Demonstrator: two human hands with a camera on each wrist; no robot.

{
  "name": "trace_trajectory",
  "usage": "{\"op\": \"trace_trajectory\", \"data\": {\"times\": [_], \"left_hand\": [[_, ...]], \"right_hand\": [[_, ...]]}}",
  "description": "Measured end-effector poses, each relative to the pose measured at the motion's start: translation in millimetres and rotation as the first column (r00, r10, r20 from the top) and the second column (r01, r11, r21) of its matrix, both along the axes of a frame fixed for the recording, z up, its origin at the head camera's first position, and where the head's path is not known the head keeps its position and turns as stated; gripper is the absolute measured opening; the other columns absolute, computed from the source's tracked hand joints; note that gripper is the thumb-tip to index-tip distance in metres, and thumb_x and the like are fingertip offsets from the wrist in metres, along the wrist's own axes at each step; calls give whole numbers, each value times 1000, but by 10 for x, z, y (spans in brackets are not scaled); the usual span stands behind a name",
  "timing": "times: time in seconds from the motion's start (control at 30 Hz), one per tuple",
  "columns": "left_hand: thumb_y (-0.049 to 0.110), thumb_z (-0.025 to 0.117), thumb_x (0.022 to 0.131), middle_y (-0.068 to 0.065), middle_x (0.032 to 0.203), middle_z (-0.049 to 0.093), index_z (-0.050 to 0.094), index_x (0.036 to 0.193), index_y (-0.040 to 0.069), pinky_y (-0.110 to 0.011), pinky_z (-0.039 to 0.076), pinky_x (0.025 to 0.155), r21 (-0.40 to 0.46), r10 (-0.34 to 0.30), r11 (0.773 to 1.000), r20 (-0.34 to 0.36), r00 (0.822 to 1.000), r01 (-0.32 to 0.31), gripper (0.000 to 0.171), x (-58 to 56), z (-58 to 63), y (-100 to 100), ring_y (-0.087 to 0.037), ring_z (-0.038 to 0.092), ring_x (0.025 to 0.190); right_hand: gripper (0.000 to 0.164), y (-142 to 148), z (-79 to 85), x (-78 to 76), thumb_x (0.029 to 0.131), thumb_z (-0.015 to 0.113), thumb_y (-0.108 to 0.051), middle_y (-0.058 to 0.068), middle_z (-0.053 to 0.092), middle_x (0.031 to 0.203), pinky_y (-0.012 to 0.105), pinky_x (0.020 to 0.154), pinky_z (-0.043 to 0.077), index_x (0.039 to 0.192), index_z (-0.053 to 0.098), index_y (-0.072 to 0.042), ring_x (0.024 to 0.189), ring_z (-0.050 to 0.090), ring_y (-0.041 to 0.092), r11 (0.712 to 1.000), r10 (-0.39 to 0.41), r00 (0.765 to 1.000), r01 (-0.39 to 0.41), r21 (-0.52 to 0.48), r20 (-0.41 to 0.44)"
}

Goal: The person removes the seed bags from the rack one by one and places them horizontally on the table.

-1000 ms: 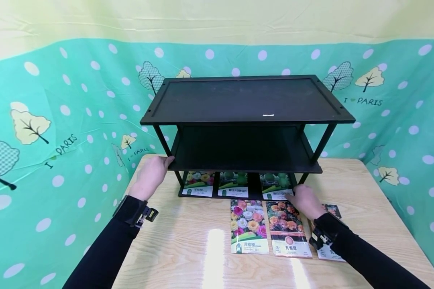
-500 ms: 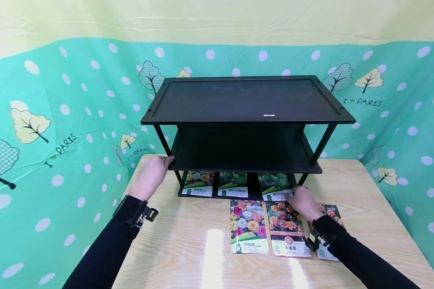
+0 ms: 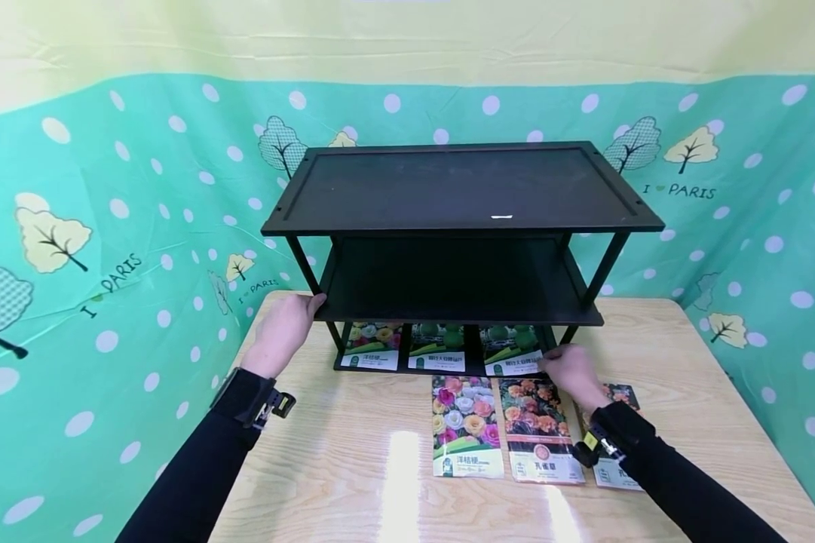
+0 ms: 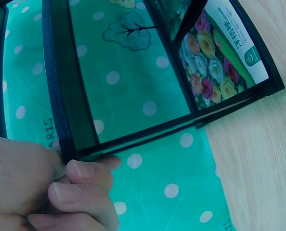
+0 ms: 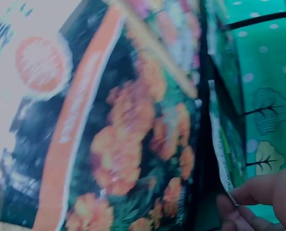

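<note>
A black three-tier shelf (image 3: 448, 188) stands on the table. My left hand (image 3: 285, 332) grips the left front corner of its middle tier, and the left wrist view shows the fingers (image 4: 68, 192) curled at that corner. On the bottom tier lie a flower seed packet (image 3: 372, 356), a green vegetable seed packet (image 3: 436, 358) in the middle, and a similar green seed packet (image 3: 511, 353) at the right. My right hand (image 3: 573, 369) pinches the lower right corner of this right packet; thumb and finger show on its edge (image 5: 223, 168) in the right wrist view.
In front of the shelf lie a rose-like flower packet (image 3: 468, 426), an orange marigold packet (image 3: 541, 430) and another orange flower packet (image 3: 620, 471), partly under my right wrist. A polka-dot cloth (image 3: 108, 392) hangs around the wooden table (image 3: 339, 467).
The right green packet has shifted a little to the left on the bottom tier and turned slightly, with my right hand at its corner. My left hand stays on the middle tier.
</note>
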State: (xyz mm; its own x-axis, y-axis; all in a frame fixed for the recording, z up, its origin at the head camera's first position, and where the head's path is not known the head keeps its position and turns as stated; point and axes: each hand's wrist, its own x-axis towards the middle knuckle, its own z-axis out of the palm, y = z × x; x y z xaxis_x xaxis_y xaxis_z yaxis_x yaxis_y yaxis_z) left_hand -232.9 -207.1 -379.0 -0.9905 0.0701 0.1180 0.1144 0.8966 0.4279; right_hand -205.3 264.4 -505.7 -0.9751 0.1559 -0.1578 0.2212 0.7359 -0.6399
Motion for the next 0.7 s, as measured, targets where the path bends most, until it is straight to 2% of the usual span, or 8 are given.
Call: {"op": "trace_trajectory", "data": {"times": [0.13, 0.2, 0.3, 0.37, 0.43, 0.47, 0.57, 0.7], "left_hand": [[35, 40, 106, 4, 52, 28, 46, 61, 11, -29, 31, 40, 5, 1, 1000, 1, 1000, -1, 52, 11, 21, -6, -16, 36, 40], [36, 39, 106, 4, 52, 28, 46, 61, 11, -29, 32, 39, 9, 6, 1000, 5, 1000, -6, 52, 17, 27, -11, -16, 36, 40], [37, 40, 106, 4, 51, 28, 46, 61, 11, -30, 32, 39, 20, 15, 1000, 15, 1000, -15, 52, 28, 27, -18, -17, 37, 39], [37, 39, 106, 4, 51, 28, 46, 62, 11, -30, 32, 39, 19, 14, 1000, 10, 1000, -14, 52, 35, 25, -22, -16, 36, 39], [36, 40, 106, 4, 51, 28, 46, 61, 11, -30, 32, 38, 13, 12, 1000, 3, 1000, -12, 52, 36, 22, -20, -16, 36, 39], [36, 40, 106, 4, 51, 28, 46, 61, 11, -29, 31, 38, 6, 9, 1000, -5, 1000, -9, 52, 36, 18, -18, -16, 36, 38], [33, 41, 106, 4, 50, 28, 47, 59, 11, -28, 31, 36, -29, -7, 1000, -32, 999, 6, 52, 34, 6, -14, -16, 35, 36], [33, 41, 106, 4, 51, 29, 47, 57, 12, -28, 32, 36, -39, -15, 999, -52, 999, 13, 54, 32, -2, -5, -15, 36, 36]], "right_hand": [[26, 33, 75, 6, 91, 63, -17, 22, 67, 105, 30, 65, 41, 106, 69, 3, 83, 56, 26, 998, -13, 998, 17, -56, 59], [23, 49, 105, 5, 89, 65, -16, 19, 68, 101, 30, 64, 40, 102, 71, 2, 81, 56, 25, 998, -9, 997, 14, -56, 72], [15, 84, 139, 0, 85, 67, -14, 11, 63, 75, 29, 56, 37, 85, 71, 1, 65, 51, 21, 1000, 23, 998, -21, -18, 67], [15, 108, 158, -1, 82, 67, -12, 2, 51, 60, 29, 50, 33, 72, 67, -1, 55, 45, 18, 997, 65, 997, -66, 31, 50], [19, 129, 167, 0, 81, 65, -10, -3, 40, 53, 28, 47, 30, 64, 63, -2, 48, 40, 15, 990, 108, 993, -111, 84, 38], [19, 134, 174, 3, 81, 64, -9, -3, 39, 52, 28, 47, 30, 63, 63, -2, 47, 40, 15, 986, 125, 991, -129, 105, 37], [16, 129, 192, 18, 83, 61, -8, -1, 50, 54, 28, 47, 33, 71, 69, -1, 49, 44, 15, 976, 155, 987, -159, 147, 41], [14, 109, 251, 52, 87, 58, -6, 9, 65, 69, 28, 48, 36, 86, 70, 3, 53, 48, 16, 982, 161, 986, -164, 91, 43]]}}
